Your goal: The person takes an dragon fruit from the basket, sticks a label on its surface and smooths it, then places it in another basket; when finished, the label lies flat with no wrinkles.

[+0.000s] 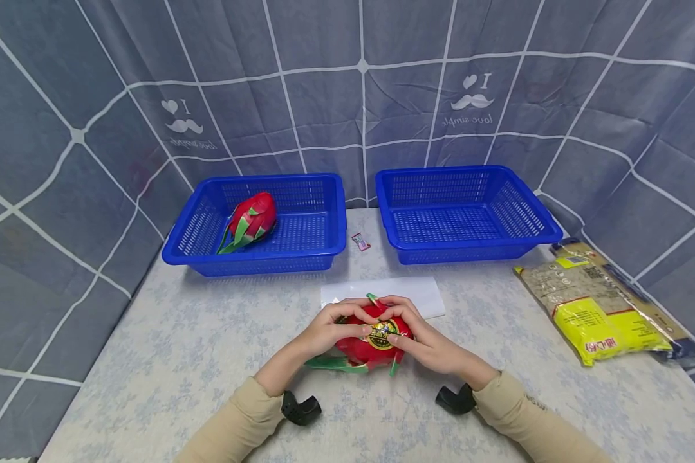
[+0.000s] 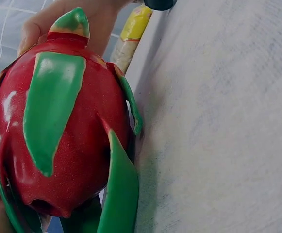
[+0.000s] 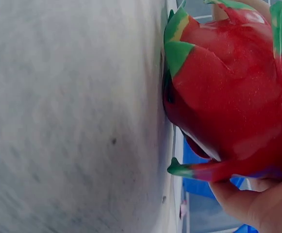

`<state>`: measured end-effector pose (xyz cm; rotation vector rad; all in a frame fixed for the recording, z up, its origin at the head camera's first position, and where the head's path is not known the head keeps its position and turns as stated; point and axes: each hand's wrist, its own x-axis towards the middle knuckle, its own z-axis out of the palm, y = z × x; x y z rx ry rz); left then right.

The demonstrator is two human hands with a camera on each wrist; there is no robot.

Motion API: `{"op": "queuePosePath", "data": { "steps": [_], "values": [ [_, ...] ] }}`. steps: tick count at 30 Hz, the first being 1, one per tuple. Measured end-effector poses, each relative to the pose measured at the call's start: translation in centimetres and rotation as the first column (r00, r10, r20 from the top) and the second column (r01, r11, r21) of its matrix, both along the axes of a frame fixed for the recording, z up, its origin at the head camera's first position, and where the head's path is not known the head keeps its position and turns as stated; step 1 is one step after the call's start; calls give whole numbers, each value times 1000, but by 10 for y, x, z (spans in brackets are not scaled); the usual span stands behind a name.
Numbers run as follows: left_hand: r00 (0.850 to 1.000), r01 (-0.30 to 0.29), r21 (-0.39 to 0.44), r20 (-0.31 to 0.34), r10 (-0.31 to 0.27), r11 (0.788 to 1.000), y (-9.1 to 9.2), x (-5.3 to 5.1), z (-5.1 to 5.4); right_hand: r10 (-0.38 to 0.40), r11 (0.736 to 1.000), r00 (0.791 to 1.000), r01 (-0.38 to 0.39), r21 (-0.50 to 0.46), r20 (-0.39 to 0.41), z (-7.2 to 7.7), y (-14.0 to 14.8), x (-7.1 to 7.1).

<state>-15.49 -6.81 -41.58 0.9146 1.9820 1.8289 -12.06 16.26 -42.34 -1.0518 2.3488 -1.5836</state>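
Observation:
A red dragon fruit (image 1: 356,350) with green leaf tips is at the table's front middle, between both hands. My left hand (image 1: 324,329) grips its left side, and my right hand (image 1: 428,341) holds the right side. A round black-and-gold label (image 1: 380,335) is on its upper face, with both thumbs at the label's edges. In the left wrist view the dragon fruit (image 2: 77,131) shows long green scales close to the tabletop. From the right wrist, the dragon fruit (image 3: 228,97) hides most of the hands.
Behind the hands lies a white sheet (image 1: 423,297). A blue basket (image 1: 260,262) at back left contains another dragon fruit (image 1: 253,215); a second blue basket (image 1: 469,254) stands at back right. Between them is a small wrapped packet (image 1: 361,242). Yellow-labelled bags (image 1: 596,308) lie at right.

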Motion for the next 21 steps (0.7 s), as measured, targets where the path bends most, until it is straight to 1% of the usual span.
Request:
{"op": "queuePosePath", "data": {
  "steps": [2,5,8,10,12,15,16,18,21],
  "values": [
    [1000,6,-1,-11,-6,1000,0,-1,-1,6,1000,1000,-6,-1,0,0,0,0],
    [1000,15,-4,-26,-15,1000,-1,-2,-2,9,1000,1000,-9,-22,22,1,0,0],
    [1000,11,-10,-18,-11,1000,-2,-3,-2,11,998,999,-8,-60,42,0,0,1],
    [1000,2,-14,11,-1,1000,-2,-3,-1,7,997,999,-3,-79,50,-2,0,1],
    [998,-9,-12,56,10,1000,-2,-4,-1,2,996,999,2,-86,46,-4,-1,1],
    [992,-16,5,123,15,1000,-1,-4,0,-20,998,999,22,-55,34,-4,-1,1],
    [991,-21,11,134,19,1000,0,-3,1,-29,999,999,30,-39,25,-4,-1,1],
    [992,-28,10,125,26,1000,0,-3,1,-42,999,999,42,-7,0,-1,-2,2],
    [997,-40,-16,58,41,999,1,-1,1,-40,999,999,40,14,-31,10,-4,6]
  ]
}}
